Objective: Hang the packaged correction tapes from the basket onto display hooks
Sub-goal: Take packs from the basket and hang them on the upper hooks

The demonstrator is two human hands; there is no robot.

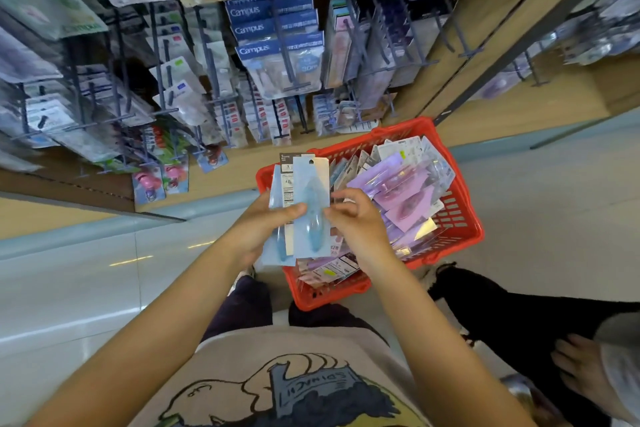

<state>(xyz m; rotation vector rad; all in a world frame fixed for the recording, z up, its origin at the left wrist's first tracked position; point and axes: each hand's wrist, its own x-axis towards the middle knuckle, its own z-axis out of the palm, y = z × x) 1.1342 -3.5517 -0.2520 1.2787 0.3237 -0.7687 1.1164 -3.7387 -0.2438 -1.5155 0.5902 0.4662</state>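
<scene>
My left hand (pixel 263 229) grips a small stack of blue packaged correction tapes (pixel 311 208), thumb across the front pack. From the right, my right hand (pixel 356 222) pinches the edge of that front pack. Both hands are held above the red basket (pixel 464 218), which stands on the floor and holds several purple and white correction tape packs (pixel 405 191). The display hooks (pixel 287 55) stick out from the shelf wall ahead, most of them carrying packs.
Blue Campus packs (pixel 277 45) fill the middle hooks; pink items (pixel 149 184) hang low at the left. A wooden shelf divider (pixel 478 55) runs at the right. Another person's dark trouser leg (pixel 519 319) and hand (pixel 581 364) are at the lower right.
</scene>
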